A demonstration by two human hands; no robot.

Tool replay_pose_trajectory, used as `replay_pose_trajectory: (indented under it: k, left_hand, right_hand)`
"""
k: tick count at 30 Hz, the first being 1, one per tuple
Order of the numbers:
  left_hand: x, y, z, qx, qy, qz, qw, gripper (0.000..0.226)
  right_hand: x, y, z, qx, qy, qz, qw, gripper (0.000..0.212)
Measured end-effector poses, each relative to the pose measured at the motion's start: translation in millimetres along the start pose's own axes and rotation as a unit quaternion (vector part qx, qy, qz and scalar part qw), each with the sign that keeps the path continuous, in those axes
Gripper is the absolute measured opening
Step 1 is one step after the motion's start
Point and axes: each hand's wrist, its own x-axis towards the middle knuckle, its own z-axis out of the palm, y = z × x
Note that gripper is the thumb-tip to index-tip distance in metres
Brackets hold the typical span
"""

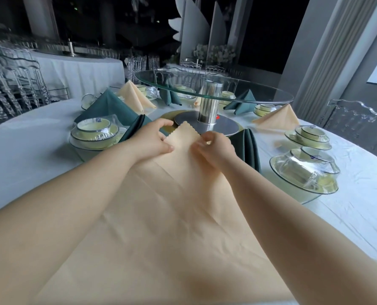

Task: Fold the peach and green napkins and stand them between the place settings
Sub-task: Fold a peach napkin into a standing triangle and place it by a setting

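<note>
Well, the round surface [29,155] with its white cloth fills most of the view. In its middle stands the metal column [208,102], which carries a glass turntable [214,89]. The peach napkin [172,216] lies open on the cloth on the near side of the column. It reaches from the bottom edge of the view almost up to the column's round base.

To the left of the column, nearer to the person, sits the left place setting [95,133], pale bowls and plates under clear plastic. The right place setting [304,177] sits to the right of the column, also wrapped. Between each setting and the column's base there is a folded napkin: the left green napkin [132,128] and the right green napkin [247,146], both just beside the peach cloth. More folded napkins, peach and green, stand around the far side of the column.

The left hand [154,139] and the right hand [214,148] meet just in front of the column's base. Each grip pinches one side of the scalloped corner [185,130] of the peach napkin, thumb against fingers, and the corner shows between them.
</note>
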Motion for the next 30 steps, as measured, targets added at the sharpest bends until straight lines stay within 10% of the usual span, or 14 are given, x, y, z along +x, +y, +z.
replay_pose_trajectory:
  k: [10, 14, 19, 26, 30]
  left_hand:
    - [-10, -4, 13, 0.043, 0.076, 0.020, 0.996, 0.064]
    - [-52, -4, 15, 0.147, 0.192, 0.182, 0.953, 0.042]
    - [-168, -26, 31, 0.274, 0.049, 0.391, 0.877, 0.027]
    - [-217, -44, 64, 0.318, 0.026, 0.359, 0.877, 0.024]
    - [-209, -38, 66, 0.339, 0.025, 0.323, 0.883, 0.029]
  right_hand:
    - [-120, 62, -51, -0.061, 0.031, -0.106, 0.992, 0.021]
    - [-179, 90, -67, -0.053, 0.001, -0.194, 0.980, 0.018]
    - [-230, 110, -58, -0.163, -0.079, -0.309, 0.934, 0.038]
    - [-229, 103, -45, -0.278, 0.025, -0.312, 0.908, 0.045]
    - [-229, 96, -45, -0.306, -0.009, -0.262, 0.915, 0.015]
